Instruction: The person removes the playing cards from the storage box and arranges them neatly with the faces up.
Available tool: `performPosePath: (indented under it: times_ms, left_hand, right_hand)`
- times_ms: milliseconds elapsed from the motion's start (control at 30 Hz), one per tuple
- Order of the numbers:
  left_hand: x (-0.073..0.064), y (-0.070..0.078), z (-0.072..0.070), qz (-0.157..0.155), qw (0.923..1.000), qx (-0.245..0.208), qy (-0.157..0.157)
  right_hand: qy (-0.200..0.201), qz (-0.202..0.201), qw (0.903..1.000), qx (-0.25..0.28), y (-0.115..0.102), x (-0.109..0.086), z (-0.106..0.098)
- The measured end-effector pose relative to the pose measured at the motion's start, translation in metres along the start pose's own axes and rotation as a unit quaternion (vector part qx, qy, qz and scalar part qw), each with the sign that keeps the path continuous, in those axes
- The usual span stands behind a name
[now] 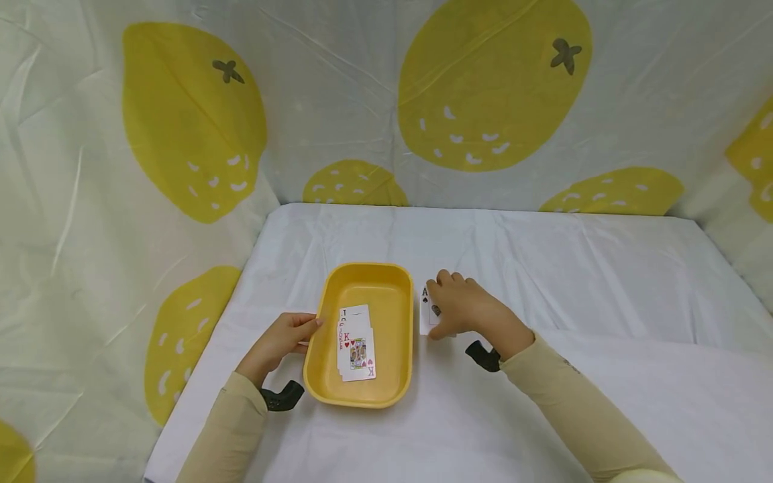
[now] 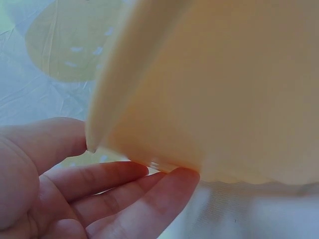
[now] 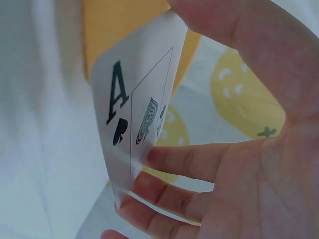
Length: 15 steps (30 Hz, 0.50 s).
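Note:
My left hand [image 1: 282, 341] grips the left rim of a yellow plastic tray [image 1: 394, 322], thumb on the rim and fingers curled under it in the left wrist view. Inside the tray lies an overlapping stack of playing cards [image 1: 357, 355], face up, with the king of hearts on top. Just right of the tray, my right hand [image 1: 461, 305] holds an ace of spades [image 3: 133, 107] by its edges. In the right wrist view the card bows slightly between thumb and fingertips. The hand covers much of its face in the head view.
A white cloth [image 1: 543, 409] covers the table. Behind it and at the sides hangs a pale curtain [image 1: 338, 87] printed with large yellow lemons. A black wrist mount [image 1: 284, 397] shows below the left hand, and another black mount [image 1: 482, 355] below the right.

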<state>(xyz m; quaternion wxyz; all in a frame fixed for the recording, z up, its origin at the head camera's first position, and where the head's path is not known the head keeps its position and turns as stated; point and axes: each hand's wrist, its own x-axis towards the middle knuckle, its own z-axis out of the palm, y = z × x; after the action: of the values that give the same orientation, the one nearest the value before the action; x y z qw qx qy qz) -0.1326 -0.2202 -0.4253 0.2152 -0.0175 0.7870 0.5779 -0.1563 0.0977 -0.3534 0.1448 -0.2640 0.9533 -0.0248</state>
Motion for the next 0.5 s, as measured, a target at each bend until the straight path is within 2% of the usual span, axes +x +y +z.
performPosePath:
  times_ms: [300,500]
  left_hand:
    - [0.000,0.000,0.000,0.002,1.0000,-0.002,-0.003]
    - [-0.001,0.000,0.000,0.005,1.0000,-0.003,-0.005]
  right_hand:
    - [-0.030,-0.001,0.9995,0.003,0.012,0.010,0.047]
    - [-0.024,0.002,0.9997,0.004,0.012,0.017,0.064]
